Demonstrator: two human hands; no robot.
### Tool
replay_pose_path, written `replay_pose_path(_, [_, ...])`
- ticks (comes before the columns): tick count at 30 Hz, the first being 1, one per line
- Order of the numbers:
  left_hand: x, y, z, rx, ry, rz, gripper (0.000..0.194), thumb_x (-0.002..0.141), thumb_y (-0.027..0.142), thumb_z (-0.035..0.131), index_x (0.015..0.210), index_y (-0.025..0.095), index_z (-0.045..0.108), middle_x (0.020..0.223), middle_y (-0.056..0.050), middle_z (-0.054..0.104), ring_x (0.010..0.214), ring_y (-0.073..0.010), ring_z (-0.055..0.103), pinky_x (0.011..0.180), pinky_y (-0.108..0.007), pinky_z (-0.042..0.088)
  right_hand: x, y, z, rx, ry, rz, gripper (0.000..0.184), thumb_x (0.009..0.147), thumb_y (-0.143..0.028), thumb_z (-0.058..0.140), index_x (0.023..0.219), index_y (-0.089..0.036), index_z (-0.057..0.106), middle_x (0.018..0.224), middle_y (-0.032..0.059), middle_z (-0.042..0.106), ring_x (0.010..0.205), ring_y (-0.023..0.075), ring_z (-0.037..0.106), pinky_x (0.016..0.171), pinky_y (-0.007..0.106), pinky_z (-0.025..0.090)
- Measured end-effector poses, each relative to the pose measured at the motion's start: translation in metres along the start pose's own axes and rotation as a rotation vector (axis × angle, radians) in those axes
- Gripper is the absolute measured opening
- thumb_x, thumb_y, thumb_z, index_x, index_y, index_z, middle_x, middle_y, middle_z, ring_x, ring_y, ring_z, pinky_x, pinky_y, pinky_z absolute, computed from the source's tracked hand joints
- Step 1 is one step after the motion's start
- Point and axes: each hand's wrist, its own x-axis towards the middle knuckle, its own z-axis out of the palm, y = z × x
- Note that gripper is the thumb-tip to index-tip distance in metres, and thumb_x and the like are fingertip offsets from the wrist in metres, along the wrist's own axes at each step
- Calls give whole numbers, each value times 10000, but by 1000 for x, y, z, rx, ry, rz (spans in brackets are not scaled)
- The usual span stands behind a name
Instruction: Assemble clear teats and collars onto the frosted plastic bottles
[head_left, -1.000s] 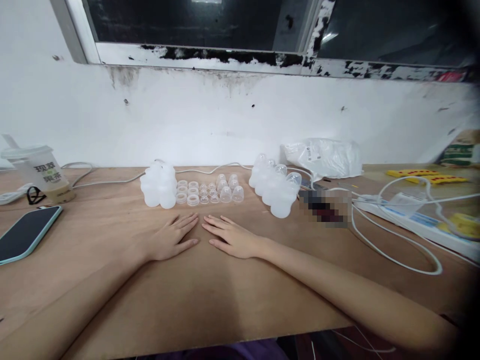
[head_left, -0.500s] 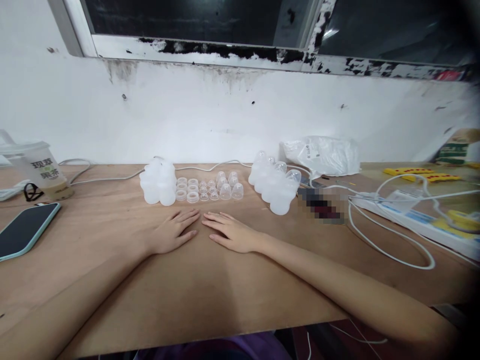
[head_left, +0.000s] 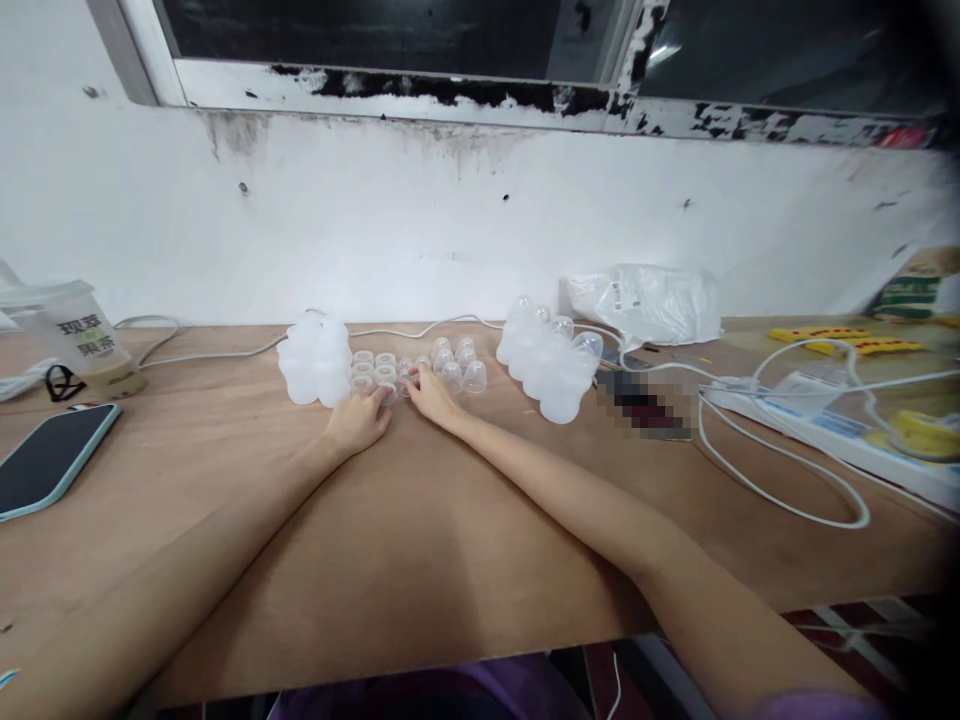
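Phone: flat on the bench at far left, dark screen up, pale blue edge.
Cup: upright behind the phone, lidded, straw in, printed, light-brown liquid at the base. A small black loop lies beside it.
Left bottles: a tight cluster of white, frosted bodies, upright, just left of the rings.
Rings: clear, in two columns on the bench between the left bottles and the small tops.
Left hand: at the front end of the rings, fingers bent down over the nearest ones; grip cannot be told – the fingertips are partly hidden.
Small tops: clear, peaked, right of the rings, partly covered by the right hand.
Right hand: fingers bunched at the small tops, close to the left hand; whether they pinch one cannot be told.
Domed caps: clear, grouped just right of the small tops, behind the right hand.
Right bottles: white bodies in a slanting group, some with clear domes on top.
Plastic bag: white, crumpled, against the wall – behind the right bottles.
Power strip: at right, white cables looped around it; yellow strips behind.
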Motion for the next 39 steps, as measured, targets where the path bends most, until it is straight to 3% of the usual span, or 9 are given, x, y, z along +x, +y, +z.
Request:
replay_pose_path(5, [-14,3,-5,-73,-12,60,265,778,303,376,1001,197,470,915,-38,580,760,-180,559,598,-271,419,-17,-4,-12,-5,-25,-66,148,806,-232,397,826,-145,515,718,28,580,634,107,510,606,219,355])
replay_pose_path(10, [-40,8,-15,-195,-15,191,273,797,315,360,1020,207,474,972,-31,558,728,-140,553,614,-248,428,-53,-7,-34,-111,-110,-203,158,821,-280,375,864,-187,496,717,-4,599,618,106,523,567,211,328])
replay_pose_path(13, [-44,7,-17,-258,43,196,265,805,351,354,966,232,528,1070,-37,501,792,-136,543,663,-251,439,-66,-9,-41,-225,-144,-219,203,816,-308,384,955,-189,473,765,14,608,667,129,542,580,226,331])
replay_pose_path(18, [-37,0,-12,-362,47,237,291,784,384,396,951,204,551,1130,-65,480,915,-169,515,781,-288,427,-68,-11,-41,-388,-161,-232,248,815,-335,371,963,-168,481,911,64,588,801,176,541,616,256,341])
replay_pose_path(24, [-36,-10,-7,-415,0,282,315,781,376,413,1032,221,523,1144,-47,486,958,-172,500,803,-291,422,-66,-10,-41,-391,-193,-250,253,825,-333,345,966,-166,473,897,68,582,798,177,535,630,267,351])
replay_pose_path(29, [-36,-12,-5,-445,4,214,293,777,354,431,1043,266,513,1067,-6,527,730,-115,544,684,-260,456,-67,-10,-41,-364,-183,-257,255,816,-334,361,982,-170,465,938,78,548,805,184,526,630,275,364])
replay_pose_path(34, [-38,-7,-10,-488,47,164,457,737,304,489,1183,298,389,1096,-5,492,657,-89,532,647,-254,476,-65,-7,-39,-106,-88,-201,259,826,-295,350,1057,-189,398,1005,74,505,829,161,506,683,288,371])
replay_pose_path(36, [-39,-6,-10,-552,64,164,468,720,295,507,1176,281,408,1115,-13,477,735,-108,542,685,-265,486,-61,-3,-37,137,-74,-138,242,813,-291,377,1037,-200,394,922,42,522,731,126,512,664,276,376])
replay_pose_path(39, [-39,-5,-10,-718,45,133,461,704,303,525,1154,247,443,1111,-28,464,831,-134,545,722,-279,499,-53,2,-35,658,-170,38,212,771,-335,437,927,-193,414,800,4,505,544,73,471,526,227,364])
